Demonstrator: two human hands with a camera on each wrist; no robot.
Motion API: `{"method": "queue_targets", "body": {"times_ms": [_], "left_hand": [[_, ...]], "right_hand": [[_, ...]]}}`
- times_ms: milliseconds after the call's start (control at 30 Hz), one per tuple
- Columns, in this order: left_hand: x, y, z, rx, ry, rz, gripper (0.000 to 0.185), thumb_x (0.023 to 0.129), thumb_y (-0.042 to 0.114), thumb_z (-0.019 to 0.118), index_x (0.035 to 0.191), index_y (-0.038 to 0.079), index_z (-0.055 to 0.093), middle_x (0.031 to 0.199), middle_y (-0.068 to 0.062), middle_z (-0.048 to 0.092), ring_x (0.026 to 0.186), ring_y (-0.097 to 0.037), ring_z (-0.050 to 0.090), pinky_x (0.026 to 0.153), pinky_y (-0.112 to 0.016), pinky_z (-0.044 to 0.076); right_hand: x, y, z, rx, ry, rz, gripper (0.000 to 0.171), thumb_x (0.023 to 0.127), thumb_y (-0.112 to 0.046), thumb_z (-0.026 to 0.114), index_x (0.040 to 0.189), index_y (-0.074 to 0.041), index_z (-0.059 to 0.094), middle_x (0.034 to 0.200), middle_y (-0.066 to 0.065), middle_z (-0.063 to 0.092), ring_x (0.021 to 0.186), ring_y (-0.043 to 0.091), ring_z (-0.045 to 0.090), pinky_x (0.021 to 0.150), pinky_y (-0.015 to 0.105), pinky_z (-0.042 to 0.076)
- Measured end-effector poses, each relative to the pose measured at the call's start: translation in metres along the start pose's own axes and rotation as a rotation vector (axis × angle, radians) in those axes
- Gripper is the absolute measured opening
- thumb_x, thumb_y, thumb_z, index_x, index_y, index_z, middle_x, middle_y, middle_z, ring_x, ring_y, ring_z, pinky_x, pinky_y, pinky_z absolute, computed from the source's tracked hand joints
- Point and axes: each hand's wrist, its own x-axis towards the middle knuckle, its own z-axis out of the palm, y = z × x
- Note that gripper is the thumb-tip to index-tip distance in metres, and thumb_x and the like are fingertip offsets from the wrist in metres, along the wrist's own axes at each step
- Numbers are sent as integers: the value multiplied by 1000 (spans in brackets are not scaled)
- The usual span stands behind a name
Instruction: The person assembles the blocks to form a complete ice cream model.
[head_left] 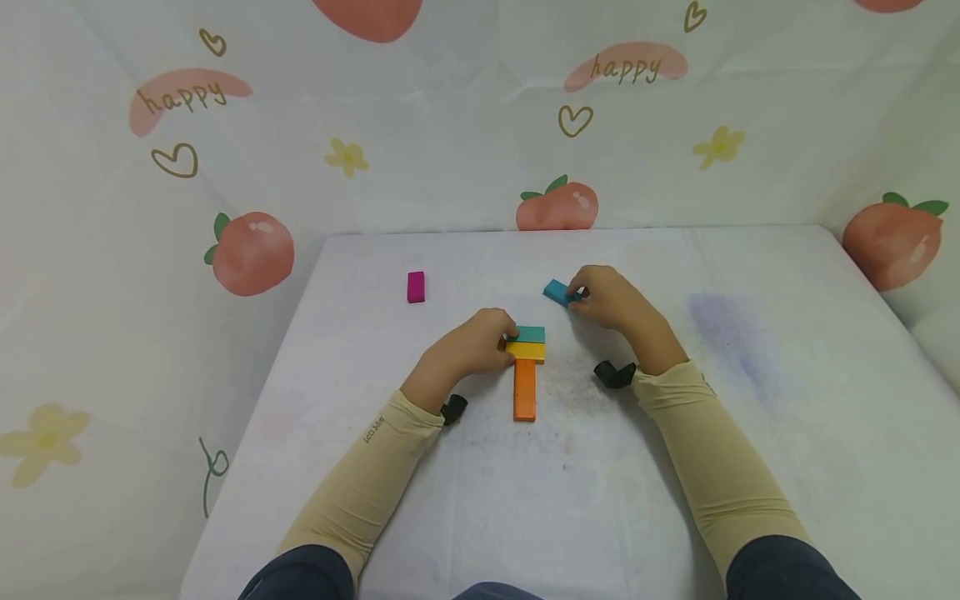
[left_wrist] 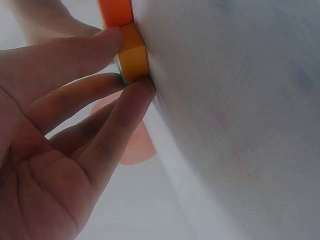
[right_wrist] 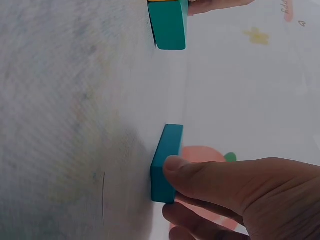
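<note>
My left hand holds the left ends of a yellow block and a teal block lying side by side. In the left wrist view, its thumb rests at the yellow block near where that meets an orange block. The orange block runs from the yellow one toward me, so the three form a T on the table. Farther back and to the right, my right hand pinches a blue block at one end between thumb and fingers. The right wrist view shows this blue block apart from the teal block.
A magenta block stands alone at the back left of the white-covered table. Behind the table's far edge hangs a white cloth printed with peaches and flowers. Black wrist-worn devices hang below both wrists.
</note>
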Motion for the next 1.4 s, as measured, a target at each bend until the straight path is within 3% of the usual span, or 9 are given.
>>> {"method": "queue_targets", "body": {"times_ms": [1400], "left_hand": [[0, -1, 1, -9, 6, 10, 44, 96, 11, 76, 137, -4, 68, 127, -13, 69, 107, -24, 59, 101, -36, 55]], "right_hand": [[-2, -20, 7, -4, -59, -28, 23, 97, -4, 72, 118, 4, 76, 120, 19, 73, 111, 35, 66, 105, 51, 56]]}}
